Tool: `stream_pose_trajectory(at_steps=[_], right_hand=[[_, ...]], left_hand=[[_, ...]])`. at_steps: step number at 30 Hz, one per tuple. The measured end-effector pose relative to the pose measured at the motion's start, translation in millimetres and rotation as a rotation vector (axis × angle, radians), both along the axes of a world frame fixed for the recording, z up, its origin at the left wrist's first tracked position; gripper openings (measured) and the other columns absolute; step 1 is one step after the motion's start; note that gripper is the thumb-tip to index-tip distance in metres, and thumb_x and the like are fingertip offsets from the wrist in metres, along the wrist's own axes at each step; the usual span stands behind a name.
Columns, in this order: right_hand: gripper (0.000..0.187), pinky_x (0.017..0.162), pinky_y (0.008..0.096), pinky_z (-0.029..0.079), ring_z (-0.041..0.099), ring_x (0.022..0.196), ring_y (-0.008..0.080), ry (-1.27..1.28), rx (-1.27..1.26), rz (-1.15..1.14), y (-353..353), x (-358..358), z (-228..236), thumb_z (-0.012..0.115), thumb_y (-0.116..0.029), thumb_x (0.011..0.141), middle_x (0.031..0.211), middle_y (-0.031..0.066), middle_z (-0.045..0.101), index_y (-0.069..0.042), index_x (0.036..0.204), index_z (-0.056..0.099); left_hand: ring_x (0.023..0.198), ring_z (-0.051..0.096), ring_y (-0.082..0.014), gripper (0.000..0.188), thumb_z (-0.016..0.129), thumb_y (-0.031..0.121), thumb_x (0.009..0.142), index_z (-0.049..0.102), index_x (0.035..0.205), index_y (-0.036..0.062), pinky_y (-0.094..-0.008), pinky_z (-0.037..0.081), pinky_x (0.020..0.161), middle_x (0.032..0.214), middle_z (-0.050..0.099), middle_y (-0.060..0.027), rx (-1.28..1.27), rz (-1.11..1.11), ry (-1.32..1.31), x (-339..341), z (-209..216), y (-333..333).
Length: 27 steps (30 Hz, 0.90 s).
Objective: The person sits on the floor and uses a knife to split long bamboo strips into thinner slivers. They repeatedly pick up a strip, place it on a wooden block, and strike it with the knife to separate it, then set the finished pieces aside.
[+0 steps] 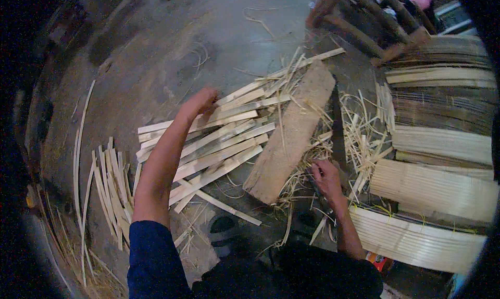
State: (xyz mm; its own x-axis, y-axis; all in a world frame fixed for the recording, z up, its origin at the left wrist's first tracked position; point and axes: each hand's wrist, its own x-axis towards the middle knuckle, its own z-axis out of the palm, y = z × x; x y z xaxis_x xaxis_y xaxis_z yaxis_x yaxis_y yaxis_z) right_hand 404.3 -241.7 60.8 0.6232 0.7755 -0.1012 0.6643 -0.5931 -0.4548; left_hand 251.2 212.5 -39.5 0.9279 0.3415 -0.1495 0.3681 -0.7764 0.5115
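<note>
My left hand (204, 102) reaches over a spread of pale split-bamboo strips (224, 142), at their far edge. Its fingers bend downward, blurred and in shadow, so any hold is unclear. Closer to me on the right, my right hand (327, 176) has its fingers curled closed beside a long dark blade-like piece (337, 127). What lies inside that hand is hidden, and I cannot tell whether it joins the dark piece. Between my hands a thick wooden board (294, 132) lies slanted on the floor, with some strip ends close to its far part.
Thin shavings (359, 137) heap right of the board. Bundled slat mats (432, 189) stack along the right side. A wooden stool-like frame (364, 23) stands at the far right. More narrow strips (112, 189) lie at left; my feet (223, 226) are near the board's close end.
</note>
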Motion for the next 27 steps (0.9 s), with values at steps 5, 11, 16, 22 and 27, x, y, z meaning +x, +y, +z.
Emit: stream_pose_trajectory(at_steps=[5,11,16,22,27], right_hand=[[0.021,0.076,0.0403,0.048,0.059,0.088,0.0330,0.004,-0.002,0.033,-10,-8,-1,0.056,-0.020,0.088,0.091,0.0159,0.059,-0.005,0.100,0.062],[0.022,0.075,0.0410,0.048,0.060,0.084,0.0342,0.088,0.070,0.015,-18,-14,25,0.053,-0.021,0.089,0.091,0.0170,0.061,-0.004,0.100,0.062],[0.019,0.075,0.0415,0.049,0.060,0.083,0.0342,-0.050,0.162,-0.006,-26,-6,23,0.053,-0.017,0.088,0.089,0.0176,0.062,-0.003,0.097,0.063],[0.022,0.081,0.0381,0.047,0.057,0.093,0.0339,-0.255,0.411,-0.057,20,-11,76,0.055,-0.012,0.086,0.102,0.0183,0.057,-0.002,0.106,0.059],[0.059,0.100,0.0495,0.032,0.038,0.122,0.0344,-0.785,0.493,0.149,83,-17,121,0.070,-0.020,0.076,0.132,0.0182,0.035,-0.009,0.128,0.044]], left_hand=[[0.077,0.060,-0.0413,0.022,0.065,0.016,0.069,0.061,0.082,-0.0014,-0.0450,0.049,0.065,0.084,0.061,-0.0247,0.343,-0.131,0.156,7,-4,-3],[0.080,0.059,-0.0430,0.029,0.060,0.013,0.076,0.053,0.102,0.0017,-0.0474,0.048,0.068,0.088,0.059,-0.0247,0.413,0.186,-0.155,-11,24,-25],[0.076,0.058,-0.0375,0.031,0.060,0.012,0.081,0.049,0.110,0.0044,-0.0449,0.047,0.062,0.089,0.058,-0.0168,0.471,0.359,-0.522,-14,92,-6],[0.069,0.053,-0.0316,0.034,0.065,0.013,0.079,0.055,0.112,0.0122,-0.0404,0.044,0.059,0.078,0.050,-0.0114,0.544,0.273,-0.796,-10,160,-54],[0.069,0.051,-0.0251,0.039,0.066,0.010,0.071,0.057,0.109,0.0138,-0.0368,0.038,0.056,0.074,0.048,-0.0070,0.574,0.043,-0.796,-31,157,-100]])
